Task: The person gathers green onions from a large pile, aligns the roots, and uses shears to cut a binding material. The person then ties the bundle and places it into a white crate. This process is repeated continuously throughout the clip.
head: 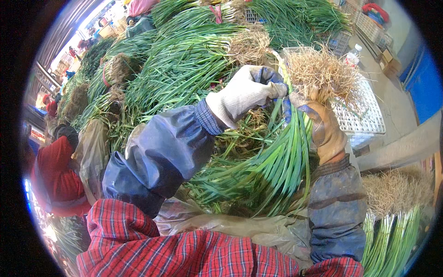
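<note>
My left hand (251,91), in a white knit glove with blue-coated fingers, pinches the pale stem of a green onion stalk (284,71) beside the bunch. My right hand (323,128), in a soiled tan glove, grips a bunch of green onions (285,145) just below its roots. The bunch's tangled, dry roots (320,71) point up and away from me, while its long green leaves hang down toward my body. Blue sleeve covers reach both wrists. The fingers of my right hand are partly hidden by stems and roots.
Large heaps of green onions (183,72) lie ahead and to the left. A white perforated plastic crate (361,107) stands at the right, with a bottle (353,55) beyond it. Tied bunches (391,221) stand at the lower right. A person in red (59,173) is at the left.
</note>
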A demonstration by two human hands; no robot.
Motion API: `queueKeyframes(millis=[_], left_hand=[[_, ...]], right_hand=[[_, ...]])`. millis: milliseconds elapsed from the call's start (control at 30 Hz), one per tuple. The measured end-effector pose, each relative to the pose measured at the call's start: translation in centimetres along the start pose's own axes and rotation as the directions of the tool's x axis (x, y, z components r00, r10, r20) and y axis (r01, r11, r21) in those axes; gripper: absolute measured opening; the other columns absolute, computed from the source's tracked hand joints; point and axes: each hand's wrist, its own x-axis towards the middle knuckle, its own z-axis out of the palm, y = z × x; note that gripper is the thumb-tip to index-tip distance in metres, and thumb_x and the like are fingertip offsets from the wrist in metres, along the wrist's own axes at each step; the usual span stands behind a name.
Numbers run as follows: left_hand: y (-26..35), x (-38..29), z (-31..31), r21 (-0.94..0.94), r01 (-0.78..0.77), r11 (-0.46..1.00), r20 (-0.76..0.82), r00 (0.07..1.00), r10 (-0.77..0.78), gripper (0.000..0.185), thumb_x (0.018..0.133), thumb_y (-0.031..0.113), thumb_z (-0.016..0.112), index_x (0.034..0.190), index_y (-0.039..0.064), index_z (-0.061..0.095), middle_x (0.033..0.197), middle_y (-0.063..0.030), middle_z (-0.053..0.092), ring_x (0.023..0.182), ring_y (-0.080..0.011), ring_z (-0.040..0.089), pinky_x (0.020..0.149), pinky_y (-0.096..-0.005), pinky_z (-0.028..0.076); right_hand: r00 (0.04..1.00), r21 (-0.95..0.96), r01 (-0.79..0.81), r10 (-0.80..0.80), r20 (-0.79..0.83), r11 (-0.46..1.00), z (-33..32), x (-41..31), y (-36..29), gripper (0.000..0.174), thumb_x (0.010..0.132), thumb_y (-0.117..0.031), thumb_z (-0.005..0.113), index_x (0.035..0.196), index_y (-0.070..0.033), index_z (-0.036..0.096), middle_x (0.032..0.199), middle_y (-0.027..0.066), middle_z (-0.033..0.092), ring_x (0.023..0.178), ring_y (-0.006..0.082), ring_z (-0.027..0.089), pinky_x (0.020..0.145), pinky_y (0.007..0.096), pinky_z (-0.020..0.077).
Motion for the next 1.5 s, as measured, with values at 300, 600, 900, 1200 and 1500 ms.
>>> queueKeyframes(millis=[300, 600, 900, 1200, 1500], left_hand=[[-3.0, 2.9, -8.3, 0.299, -0.253, 0.920, -0.529, 0.759, 0.381, 0.011, 0.079, 0.011, 0.064, 0.085, 0.003, 0.065, 0.067, 0.0047, 0.058, 0.056, -0.0031, 0.046, 0.051, -0.0191, 0.036], [-5.8, 2.4, -15.5, 0.270, -0.043, 0.962, -0.482, 0.859, 0.174, 0.032, 0.074, 0.005, 0.063, 0.107, 0.001, 0.062, 0.081, -0.0025, 0.064, 0.065, -0.0075, 0.054, 0.059, -0.0203, 0.042], [-0.9, 2.0, -4.1, -0.223, -0.221, 0.949, -0.294, 0.944, 0.150, 0.015, 0.087, 0.014, 0.061, 0.098, 0.004, 0.060, 0.077, 0.0014, 0.058, 0.064, -0.0079, 0.052, 0.056, -0.0223, 0.043], [2.0, 1.3, -4.5, 0.243, -0.421, 0.874, 0.080, 0.907, 0.414, 0.026, 0.082, 0.017, 0.067, 0.100, -0.001, 0.063, 0.084, 0.0016, 0.062, 0.076, -0.0059, 0.055, 0.069, -0.0207, 0.045], [1.8, 1.4, 2.1, 0.510, -0.596, 0.620, 0.042, 0.737, 0.674, 0.009, 0.080, 0.000, 0.057, 0.089, 0.000, 0.059, 0.073, 0.0000, 0.056, 0.070, -0.0055, 0.050, 0.065, -0.0222, 0.044]], right_hand=[[0.998, 0.311, -0.065, 0.053, 0.047, 0.948, 0.6, 0.0, 1.6, 0.030, 0.092, -0.020, 0.048, 0.113, 0.000, 0.057, 0.104, 0.0144, 0.063, 0.091, 0.0213, 0.062, 0.082, 0.0312, 0.0492], [0.967, 0.471, -0.254, 0.225, 0.119, 0.845, 0.3, -0.2, 0.1, 0.058, 0.087, -0.048, 0.045, 0.109, 0.004, 0.057, 0.102, 0.0133, 0.062, 0.088, 0.0191, 0.061, 0.079, 0.0305, 0.0487], [0.996, 0.429, -0.091, 0.073, 0.057, 0.899, 0.2, 0.2, 1.9, 0.033, 0.089, -0.021, 0.049, 0.109, 0.003, 0.060, 0.095, 0.0117, 0.066, 0.083, 0.0167, 0.062, 0.076, 0.0285, 0.0504], [0.992, 0.329, -0.024, 0.063, -0.109, 0.944, 1.0, -0.4, 6.0, 0.030, 0.089, -0.007, 0.049, 0.119, -0.003, 0.052, 0.105, 0.0186, 0.060, 0.098, 0.0276, 0.060, 0.090, 0.0326, 0.0473], [0.999, 0.644, -0.051, 0.033, 0.040, 0.763, 0.1, 0.1, 2.2, 0.033, 0.086, -0.017, 0.060, 0.113, 0.001, 0.058, 0.102, 0.0125, 0.062, 0.088, 0.0175, 0.061, 0.082, 0.0301, 0.0507]])
